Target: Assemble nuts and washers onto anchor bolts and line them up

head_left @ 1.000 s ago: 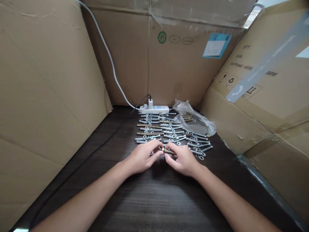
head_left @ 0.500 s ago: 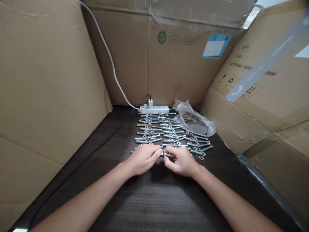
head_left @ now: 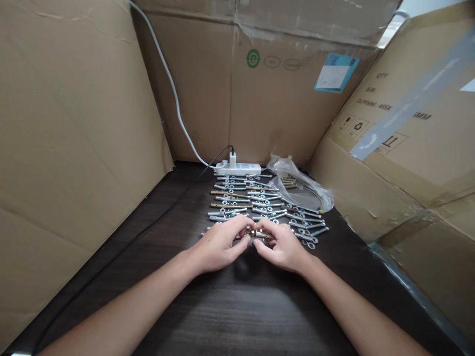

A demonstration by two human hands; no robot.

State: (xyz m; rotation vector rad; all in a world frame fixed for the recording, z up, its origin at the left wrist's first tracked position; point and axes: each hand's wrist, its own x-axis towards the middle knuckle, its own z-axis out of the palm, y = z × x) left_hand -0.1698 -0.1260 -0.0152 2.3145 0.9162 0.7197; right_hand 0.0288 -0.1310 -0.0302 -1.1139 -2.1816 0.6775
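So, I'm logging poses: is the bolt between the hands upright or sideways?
Sideways: the bolt runs across between the left hand and right hand.

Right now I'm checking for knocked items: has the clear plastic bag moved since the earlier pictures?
No: against the power strip, the clear plastic bag keeps its place by the right end; only the view shifted slightly.

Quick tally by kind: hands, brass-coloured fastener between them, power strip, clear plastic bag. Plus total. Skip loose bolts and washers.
Hands: 2 (left hand, right hand)
Brass-coloured fastener: 1
Power strip: 1
Clear plastic bag: 1
Total: 5
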